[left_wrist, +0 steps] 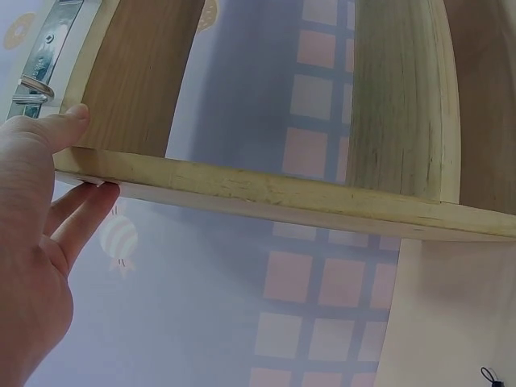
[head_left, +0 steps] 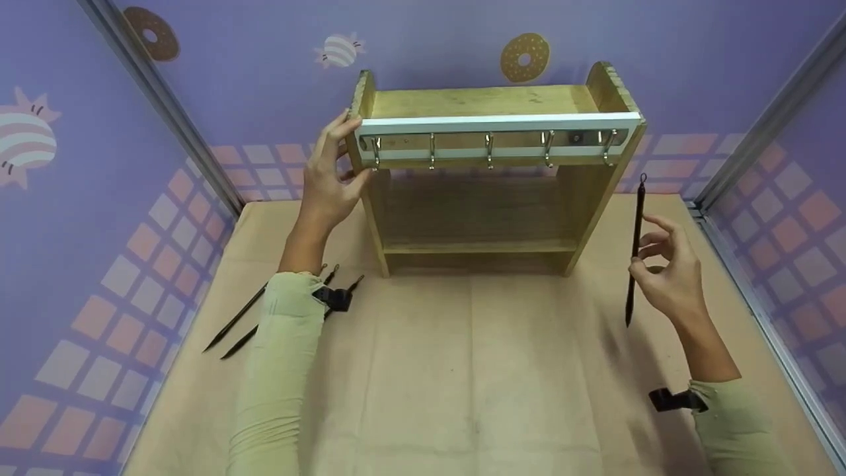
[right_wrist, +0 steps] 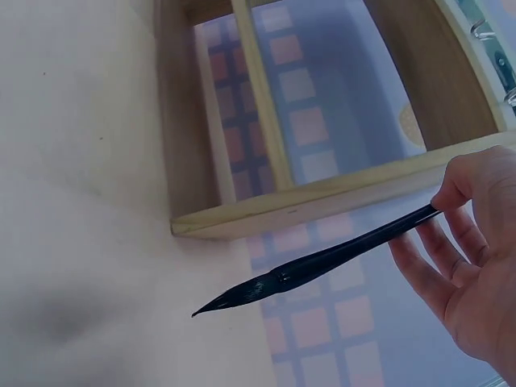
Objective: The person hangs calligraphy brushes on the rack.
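My left hand (head_left: pixel 334 178) grips the left side panel of a wooden shelf (head_left: pixel 479 211), with the thumb at the front edge and the fingers on the outer face. Across the shelf's upper front runs a white rail (head_left: pixel 502 122) with several metal hooks (head_left: pixel 490 149). To the right of the shelf, my right hand (head_left: pixel 671 271) pinches a black calligraphy brush (head_left: pixel 638 231) by its handle, held nearly upright above the table. Its hanging loop is at the top and the dark, pointed bristles (right_wrist: pixel 242 292) are at the lower end.
More black brushes (head_left: pixel 238 317) lie on the cloth-covered table (head_left: pixel 423 383) at the left, partly hidden under my left forearm. Patterned purple walls (head_left: pixel 264 79) stand behind and on both sides, with metal posts (head_left: pixel 172 112) at the corners.
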`<state>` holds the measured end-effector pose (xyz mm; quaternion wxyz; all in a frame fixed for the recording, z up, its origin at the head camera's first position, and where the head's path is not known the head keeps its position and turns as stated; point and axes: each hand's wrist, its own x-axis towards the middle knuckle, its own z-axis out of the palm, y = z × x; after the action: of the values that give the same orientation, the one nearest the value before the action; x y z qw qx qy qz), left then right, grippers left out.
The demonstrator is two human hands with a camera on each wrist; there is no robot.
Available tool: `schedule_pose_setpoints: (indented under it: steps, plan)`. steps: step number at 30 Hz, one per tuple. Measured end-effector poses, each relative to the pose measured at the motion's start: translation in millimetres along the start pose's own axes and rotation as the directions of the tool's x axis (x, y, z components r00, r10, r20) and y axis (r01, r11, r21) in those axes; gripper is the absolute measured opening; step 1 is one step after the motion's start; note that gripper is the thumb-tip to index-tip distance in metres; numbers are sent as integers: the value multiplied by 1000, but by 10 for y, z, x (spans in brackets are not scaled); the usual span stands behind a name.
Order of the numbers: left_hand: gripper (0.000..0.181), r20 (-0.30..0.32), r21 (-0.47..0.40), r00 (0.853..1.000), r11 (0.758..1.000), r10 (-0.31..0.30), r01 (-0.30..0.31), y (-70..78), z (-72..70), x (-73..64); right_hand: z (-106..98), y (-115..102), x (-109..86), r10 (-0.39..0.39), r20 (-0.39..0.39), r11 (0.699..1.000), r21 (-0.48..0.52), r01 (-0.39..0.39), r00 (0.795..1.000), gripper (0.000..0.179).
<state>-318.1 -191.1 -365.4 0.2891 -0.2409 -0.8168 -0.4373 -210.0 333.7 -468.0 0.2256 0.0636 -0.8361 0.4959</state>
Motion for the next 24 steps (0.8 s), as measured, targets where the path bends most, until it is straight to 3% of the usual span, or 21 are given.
schedule_pose_setpoints:
  steps: [24]
  plan:
    - [68,-3,-10,1000,1000,-16,16,18,-10,-1,121,-449,113,-173,7,980,104,171,985,71]
